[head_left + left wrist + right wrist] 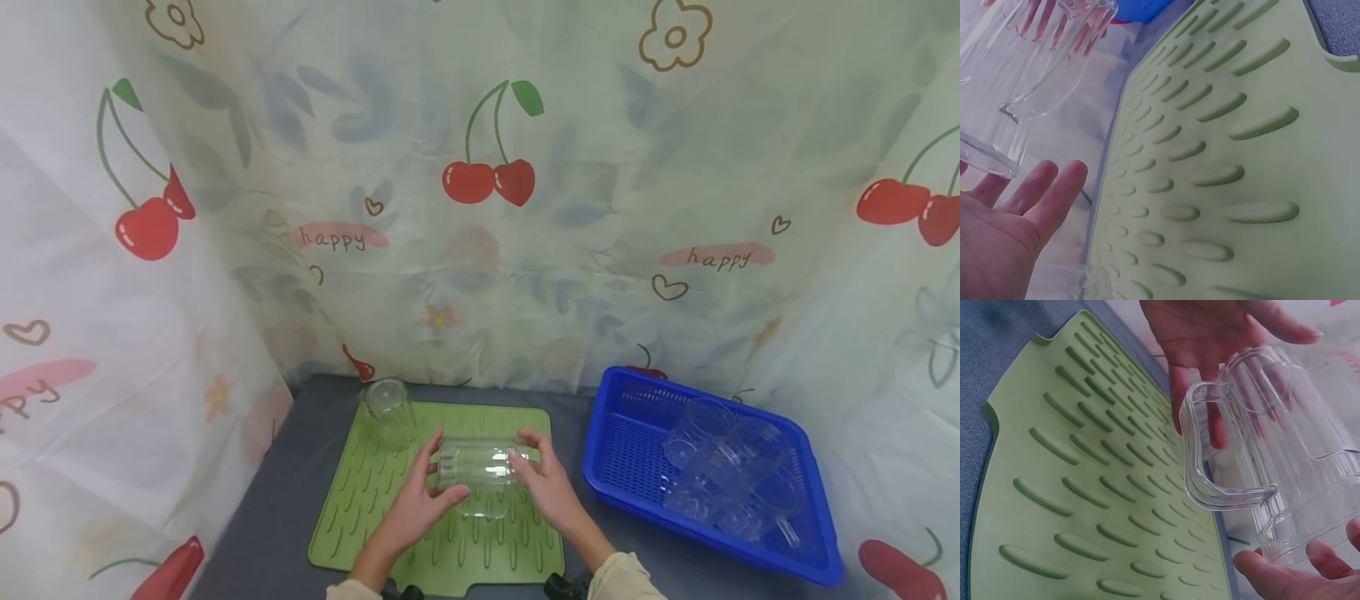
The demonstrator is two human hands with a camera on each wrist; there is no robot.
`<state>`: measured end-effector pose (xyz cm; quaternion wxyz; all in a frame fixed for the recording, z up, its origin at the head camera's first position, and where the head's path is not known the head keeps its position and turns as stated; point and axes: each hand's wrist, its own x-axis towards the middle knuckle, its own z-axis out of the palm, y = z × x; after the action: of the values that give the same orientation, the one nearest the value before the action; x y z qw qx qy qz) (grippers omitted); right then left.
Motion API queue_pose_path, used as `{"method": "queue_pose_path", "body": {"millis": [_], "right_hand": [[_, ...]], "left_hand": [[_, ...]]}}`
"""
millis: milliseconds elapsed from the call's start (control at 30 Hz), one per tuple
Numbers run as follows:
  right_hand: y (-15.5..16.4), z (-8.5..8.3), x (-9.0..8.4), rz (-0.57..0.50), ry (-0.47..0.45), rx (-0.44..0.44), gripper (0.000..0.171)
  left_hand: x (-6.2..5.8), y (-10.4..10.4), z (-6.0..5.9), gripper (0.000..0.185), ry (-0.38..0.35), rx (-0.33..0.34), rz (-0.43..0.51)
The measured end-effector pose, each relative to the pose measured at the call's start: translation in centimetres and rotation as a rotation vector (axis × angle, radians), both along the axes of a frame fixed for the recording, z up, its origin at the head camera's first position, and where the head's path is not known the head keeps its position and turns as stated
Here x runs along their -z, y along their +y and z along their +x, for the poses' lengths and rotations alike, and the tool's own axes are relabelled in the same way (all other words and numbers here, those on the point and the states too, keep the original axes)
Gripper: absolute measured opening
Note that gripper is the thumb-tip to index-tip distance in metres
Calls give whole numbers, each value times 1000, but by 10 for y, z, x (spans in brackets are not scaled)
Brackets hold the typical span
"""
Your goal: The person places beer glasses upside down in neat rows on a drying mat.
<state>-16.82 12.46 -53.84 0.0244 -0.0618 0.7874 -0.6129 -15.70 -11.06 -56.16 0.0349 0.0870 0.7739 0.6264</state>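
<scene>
A clear glass mug (476, 462) lies sideways in the air between both hands, above a green drying mat (442, 550). Its handle (1194, 462) points down toward the mat. At the mug's right end, my right hand (553, 483) grips it, the thumb on the near side. Around the left end, my left hand (420, 504) is spread, with fairly straight fingers (1060, 200) close to the glass in the left wrist view; the exact contact is hard to make out. On the mat's back left corner stands another clear glass vessel (392, 417).
To the right, a blue plastic basket (622, 454) holds several clear glass pieces (735, 475) heaped on its right side. Everything rests on a dark grey table (262, 500). A printed curtain (487, 275) hangs behind and on both sides.
</scene>
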Motion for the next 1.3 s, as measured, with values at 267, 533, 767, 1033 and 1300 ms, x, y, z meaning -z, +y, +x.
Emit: {"method": "queue_pose_path", "body": {"millis": [267, 533, 767, 1033, 1300], "right_hand": [[-2, 0, 0, -3, -3, -5, 45], [-7, 2, -2, -87, -53, -30, 43], [-6, 0, 1, -164, -119, -103, 50], [-4, 3, 4, -139, -176, -130, 57], [-6, 5, 9, -102, -166, -149, 59]], "left_hand": [[0, 3, 0, 93, 22, -16, -10], [-3, 10, 2, 97, 25, -25, 88], [-4, 13, 2, 93, 29, -71, 74], [-8, 16, 1, 86, 38, -108, 106], [-14, 11, -1, 74, 168, -198, 127]]}}
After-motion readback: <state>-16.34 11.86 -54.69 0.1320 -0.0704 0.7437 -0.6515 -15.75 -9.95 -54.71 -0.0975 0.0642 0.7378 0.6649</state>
